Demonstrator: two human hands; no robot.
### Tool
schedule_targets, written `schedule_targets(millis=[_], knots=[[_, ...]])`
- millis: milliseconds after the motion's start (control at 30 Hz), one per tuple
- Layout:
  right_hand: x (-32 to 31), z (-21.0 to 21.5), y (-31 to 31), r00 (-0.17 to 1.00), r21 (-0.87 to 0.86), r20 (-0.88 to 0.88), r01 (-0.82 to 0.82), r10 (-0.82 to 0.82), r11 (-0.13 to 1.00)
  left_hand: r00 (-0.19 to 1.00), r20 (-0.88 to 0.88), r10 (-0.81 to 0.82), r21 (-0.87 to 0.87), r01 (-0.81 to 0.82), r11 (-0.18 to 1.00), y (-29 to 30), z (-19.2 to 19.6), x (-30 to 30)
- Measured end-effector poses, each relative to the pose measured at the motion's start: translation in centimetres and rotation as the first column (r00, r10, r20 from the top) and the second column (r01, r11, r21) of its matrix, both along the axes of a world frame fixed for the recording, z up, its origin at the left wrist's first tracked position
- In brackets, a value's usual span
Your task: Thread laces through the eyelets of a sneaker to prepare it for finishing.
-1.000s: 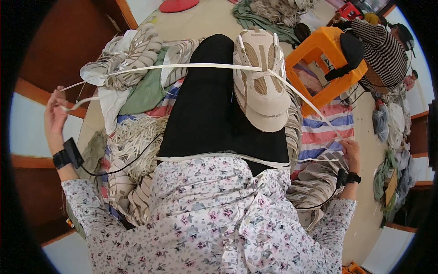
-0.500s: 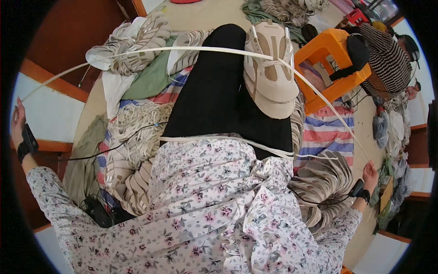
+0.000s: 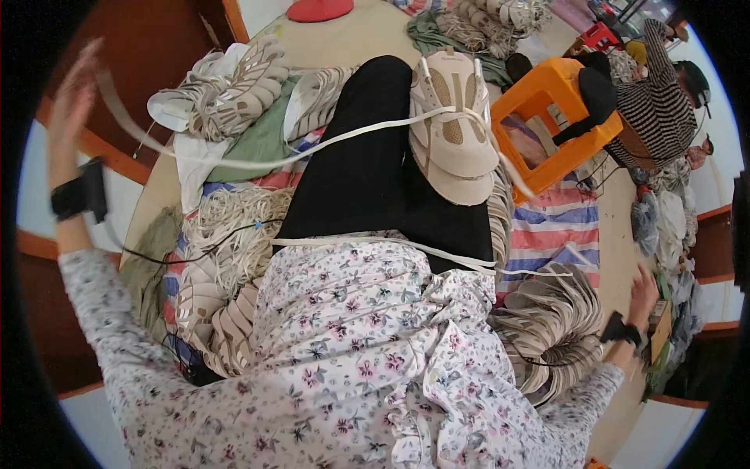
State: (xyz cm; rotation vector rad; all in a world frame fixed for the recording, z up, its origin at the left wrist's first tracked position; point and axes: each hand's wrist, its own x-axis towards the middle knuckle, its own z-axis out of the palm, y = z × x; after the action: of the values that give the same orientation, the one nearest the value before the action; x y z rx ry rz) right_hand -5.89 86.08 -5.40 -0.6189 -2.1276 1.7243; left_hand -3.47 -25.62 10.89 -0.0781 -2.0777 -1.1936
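A long cream shoelace (image 3: 305, 147) runs through a beige shoe upper (image 3: 455, 144) propped on my right thigh, its toe part toward me. Raised at the far left, my left hand (image 3: 72, 109) has its fingers stretched out and is blurred by motion. The lace's left end hangs slack right beside those fingers; contact between them cannot be made out. Out to the right, my right hand (image 3: 642, 297) is also blurred, its fingers apart and away from the lace. On that side the lace droops from the upper toward the orange stool (image 3: 512, 98).
Stacks of beige uppers lie at right (image 3: 555, 328), lower left and upper left (image 3: 242, 90). Loose laces (image 3: 234, 223) form a pile left of my legs, with a dark cable across them. A striped sheet (image 3: 555, 227) covers the floor. Another person in stripes (image 3: 652, 109) sits at upper right.
The lace was stretched taut between both hands and now sags, its right side fallen toward the stool. My left hand has swung up; my right hand has moved slightly, off the lace.
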Motion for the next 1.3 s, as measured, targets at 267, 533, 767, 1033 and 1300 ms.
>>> schedule_targets(millis=[267, 533, 767, 1033, 1300], knots=[[-9.6, 2.8, -41.4, 0.779, -0.096, -0.087, -0.627, 0.621, 0.773, 0.603, 0.228, -0.764, 0.730, 0.413, 0.545, 31.2, -12.4, -11.8], [-12.6, 3.3, -46.8, 0.637, -0.292, -0.106, -0.754, 0.763, 0.589, 0.673, 0.433, -0.599, 0.560, 0.320, 0.764, 36.4, -13.7, -12.6], [-12.7, 3.1, -44.0, 0.648, -0.397, -0.241, -0.745, 0.722, 0.536, 0.732, 0.402, -0.551, 0.499, 0.329, 0.802, 37.1, -14.8, -12.5], [-11.8, -1.0, -41.1, 0.718, -0.441, -0.099, -0.652, 0.689, 0.617, 0.769, 0.403, -0.497, 0.369, 0.360, 0.857, 38.3, -15.6, -12.8], [-11.2, -2.2, -39.8, 0.807, -0.470, -0.066, -0.544, 0.587, 0.695, 0.672, 0.427, -0.605, 0.451, 0.421, 0.787, 39.3, -15.8, -12.1]])
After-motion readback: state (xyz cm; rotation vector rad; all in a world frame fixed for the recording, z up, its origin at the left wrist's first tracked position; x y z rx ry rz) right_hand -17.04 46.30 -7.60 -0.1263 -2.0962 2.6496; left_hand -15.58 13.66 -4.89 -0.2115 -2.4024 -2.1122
